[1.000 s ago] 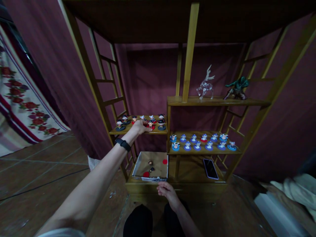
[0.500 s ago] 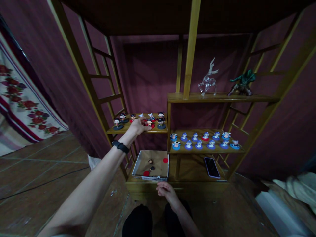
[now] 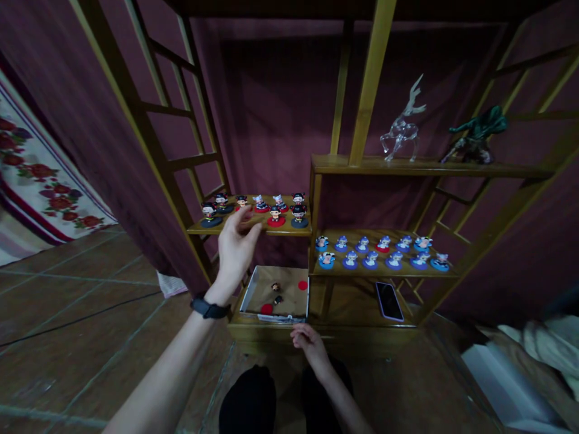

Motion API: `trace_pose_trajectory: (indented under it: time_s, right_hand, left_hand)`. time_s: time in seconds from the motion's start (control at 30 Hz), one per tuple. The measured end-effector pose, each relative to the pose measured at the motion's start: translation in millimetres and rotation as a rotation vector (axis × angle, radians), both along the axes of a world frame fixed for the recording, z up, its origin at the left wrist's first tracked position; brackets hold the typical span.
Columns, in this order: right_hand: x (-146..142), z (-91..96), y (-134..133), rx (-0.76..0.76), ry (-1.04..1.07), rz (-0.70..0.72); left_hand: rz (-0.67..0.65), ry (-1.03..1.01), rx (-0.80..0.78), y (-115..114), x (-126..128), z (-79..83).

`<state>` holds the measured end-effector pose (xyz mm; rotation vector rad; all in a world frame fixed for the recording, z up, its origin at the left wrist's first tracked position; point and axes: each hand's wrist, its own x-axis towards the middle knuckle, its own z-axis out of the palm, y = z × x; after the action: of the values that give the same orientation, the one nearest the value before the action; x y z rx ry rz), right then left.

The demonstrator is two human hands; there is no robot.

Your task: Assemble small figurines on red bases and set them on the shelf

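Observation:
My left hand, with a black band on its wrist, is open in front of the upper left shelf. Its thumb and fingers are apart and hold nothing. Just right of the thumb stands a small figurine on a red round base. Around it are several more figurines, some on dark bases like the one at the left end, and cat-like ones behind. Low over my knees, my right hand is closed with curled fingers, nothing visible in them. A shallow box below holds two small figures and two red discs.
Several figurines on mostly blue and purple bases stand in two rows on the right shelf. A phone lies beneath them. A clear deer and a green-cloaked figure stand above. The cabinet's upright post divides the upper opening.
My left hand has let go of the red-based figurine and drawn back left and down, opening. That figurine stands on the shelf. My right hand stays low; the view has shifted slightly.

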<state>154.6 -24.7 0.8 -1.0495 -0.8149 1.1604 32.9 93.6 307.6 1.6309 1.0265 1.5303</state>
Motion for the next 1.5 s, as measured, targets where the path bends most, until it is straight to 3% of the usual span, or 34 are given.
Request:
trace_pose_trajectory:
  time_s: [0.07, 0.13, 0.2, 0.33, 0.4, 0.47, 0.6, 0.77, 1.03, 1.3, 1.37, 1.5]
  right_hand:
    - [2, -5.0, 7, -0.005, -0.045, -0.071]
    - [4, -7.7, 19, -0.012, -0.125, -0.128]
    - [8, -6.5, 38, -0.025, -0.289, -0.158]
    - [15, 3.9, 93, -0.111, -0.899, -0.113]
    - [19, 7.0, 124, -0.193, -1.22, -0.047]
    - [22, 5.1, 153, -0.302, -1.477, 0.004]
    - [29, -12.0, 197, -0.403, -1.758, 0.086]
    - [28, -36.2, 222, -0.462, -1.825, 0.037]
    - [24, -41.8, 233, -0.486, -1.923, 0.02]
    - [25, -33.4, 223, -0.453, -1.884, 0.061]
    - [26, -27.6, 218, -0.393, -1.765, 0.028]
    - [22, -15.9, 202, -0.286, -1.0, -0.044]
  left_hand:
    - [0.1, 0.02, 0.072, -18, -11, -31.9]
    - [0.116, 0.028, 0.019, -25, -19, -76.8]
    - [0.107, -0.026, -0.15, -19, -23, -128.9]
    - [0.149, -0.282, -0.581, 11, -23, -221.0]
    - [0.139, -0.398, -0.755, 26, -22, -249.5]
    - [0.137, -0.487, -0.867, 39, -22, -266.3]
    - [0.143, -0.593, -0.91, 63, -26, -281.5]
    - [0.093, -0.673, -0.924, 82, -30, -285.2]
    - [-0.058, -0.773, -0.986, 95, -43, -266.3]
    - [-0.13, -0.81, -0.996, 98, -59, -272.9]
    - [-0.133, -0.799, -1.001, 99, -60, -273.7]
    - [-0.119, -0.738, -1.025, 97, -56, -276.2]
